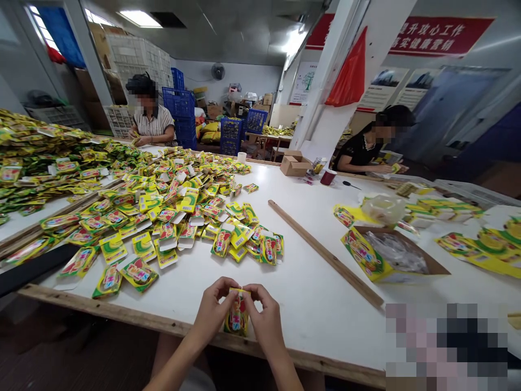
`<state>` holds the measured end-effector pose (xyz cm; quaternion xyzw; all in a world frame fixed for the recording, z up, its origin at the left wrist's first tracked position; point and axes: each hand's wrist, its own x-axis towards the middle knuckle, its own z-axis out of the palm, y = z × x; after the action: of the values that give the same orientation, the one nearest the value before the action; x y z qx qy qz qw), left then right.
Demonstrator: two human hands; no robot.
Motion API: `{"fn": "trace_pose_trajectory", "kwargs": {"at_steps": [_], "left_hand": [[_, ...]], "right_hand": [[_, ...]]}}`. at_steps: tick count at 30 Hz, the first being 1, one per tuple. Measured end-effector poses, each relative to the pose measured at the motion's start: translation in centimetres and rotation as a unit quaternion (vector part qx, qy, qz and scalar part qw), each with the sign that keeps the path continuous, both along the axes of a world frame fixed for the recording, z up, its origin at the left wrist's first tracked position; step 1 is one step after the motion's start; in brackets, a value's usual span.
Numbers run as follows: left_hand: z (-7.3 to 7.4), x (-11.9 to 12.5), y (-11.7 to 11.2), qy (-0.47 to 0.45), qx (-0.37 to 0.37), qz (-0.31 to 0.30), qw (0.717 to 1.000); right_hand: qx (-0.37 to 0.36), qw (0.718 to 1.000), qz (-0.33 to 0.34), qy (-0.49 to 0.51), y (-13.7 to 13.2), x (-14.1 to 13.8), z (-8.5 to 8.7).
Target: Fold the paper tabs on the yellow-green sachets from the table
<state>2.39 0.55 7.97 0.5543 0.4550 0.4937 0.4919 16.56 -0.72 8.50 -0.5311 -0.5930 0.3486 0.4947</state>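
Observation:
Close to the table's front edge, a small yellow and green printed box is held upright between my two hands. My left hand pinches its top left corner with thumb and finger. At the top right corner, my right hand does the same, and the fingertips almost meet at the upper edge. Whether the top flap is tucked in is hidden by my fingers. Ahead and to the left spreads a heap of like small boxes, several with white flaps sticking out.
A wooden strip lies slantwise on the white table. Right of it stands an open yellow carton with clear plastic inside. A brown cardboard box sits farther back. Packets are piled at left. Two people work across the table.

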Motion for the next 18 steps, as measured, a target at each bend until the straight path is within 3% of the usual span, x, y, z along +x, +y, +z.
{"fn": "trace_pose_trajectory", "kwargs": {"at_steps": [6,12,15,18], "left_hand": [[-0.8,0.0,0.1,-0.006,-0.006,0.001,1.0],[-0.8,-0.7,-0.5,0.043,0.061,-0.039,0.996],[-0.7,-1.0,1.8,0.112,0.085,0.002,0.99],[-0.9,-1.7,6.4,0.164,0.071,0.115,0.977]], "right_hand": [[-0.012,1.0,0.006,0.015,0.1,0.3,-0.2],[-0.005,0.999,0.018,0.032,-1.1,0.1,-1.0],[0.008,0.999,-0.043,-0.024,-3.0,3.7,0.4],[-0.01,0.988,-0.076,-0.131,-6.0,11.4,2.5]]}}
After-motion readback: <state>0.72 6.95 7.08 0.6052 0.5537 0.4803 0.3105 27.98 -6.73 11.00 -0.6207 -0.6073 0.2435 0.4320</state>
